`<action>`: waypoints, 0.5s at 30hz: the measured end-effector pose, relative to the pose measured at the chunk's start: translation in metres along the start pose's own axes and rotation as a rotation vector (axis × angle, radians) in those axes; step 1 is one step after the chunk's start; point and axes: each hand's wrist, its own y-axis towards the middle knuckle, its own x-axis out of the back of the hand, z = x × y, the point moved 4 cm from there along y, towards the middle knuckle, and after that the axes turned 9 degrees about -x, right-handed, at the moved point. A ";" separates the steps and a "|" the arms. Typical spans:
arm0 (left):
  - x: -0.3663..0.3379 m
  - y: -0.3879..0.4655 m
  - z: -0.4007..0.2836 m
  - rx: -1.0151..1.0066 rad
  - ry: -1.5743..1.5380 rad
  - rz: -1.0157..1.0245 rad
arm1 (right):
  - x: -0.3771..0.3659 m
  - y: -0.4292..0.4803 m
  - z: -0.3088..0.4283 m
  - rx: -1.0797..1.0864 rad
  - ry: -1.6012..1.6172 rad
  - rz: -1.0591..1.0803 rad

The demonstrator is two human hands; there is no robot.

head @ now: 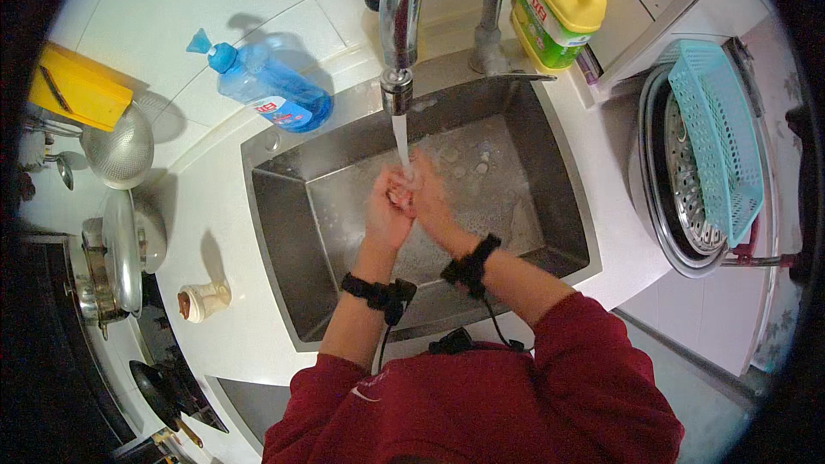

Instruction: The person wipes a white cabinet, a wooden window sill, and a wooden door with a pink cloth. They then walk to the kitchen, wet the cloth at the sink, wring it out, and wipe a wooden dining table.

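Note:
Water runs from the chrome faucet (397, 93) onto both hands, which are pressed together above the stainless steel sink basin (283, 251). My left hand (389, 212) has curled fingers turned toward the right one. Against it lies my right hand (433, 200), its fingers reaching up into the stream. Blur and overlap hide the space between the palms, so I cannot tell whether anything small is inside. Wet patches and foam spread over the basin floor below. Black bands with cables circle both wrists.
A blue dish soap bottle (277, 90) stands behind the sink's left corner, a yellow-green jug (559, 13) behind the right. On the left counter are a small capped bottle (205, 303) and a metal strainer (119, 145). A turquoise plastic basket (718, 142) rests in a steamer pot (652, 206) at right.

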 end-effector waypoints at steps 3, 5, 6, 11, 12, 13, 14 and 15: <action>0.009 -0.004 -0.003 -0.127 0.183 -0.374 | -0.013 -0.036 0.027 0.803 -0.551 -0.183; -0.001 -0.012 0.012 -0.090 0.215 -0.408 | -0.013 -0.016 0.011 0.463 -0.611 -0.077; -0.006 -0.015 0.020 -0.040 0.210 -0.379 | -0.011 -0.010 0.007 0.345 -0.568 -0.011; -0.002 -0.018 0.018 -0.012 0.054 -0.110 | 0.003 -0.007 0.003 0.183 -0.194 -0.003; 0.001 -0.018 0.017 -0.026 -0.088 0.010 | 0.002 -0.013 0.004 0.301 -0.326 -0.025; 0.015 -0.018 0.015 -0.044 -0.018 -0.094 | 0.001 -0.020 0.007 0.454 -0.412 -0.098; 0.026 -0.019 0.017 -0.061 0.057 -0.192 | -0.002 -0.025 0.008 0.549 -0.529 -0.169; 0.034 -0.019 0.019 -0.068 0.126 -0.258 | -0.006 -0.027 0.009 0.620 -0.682 -0.193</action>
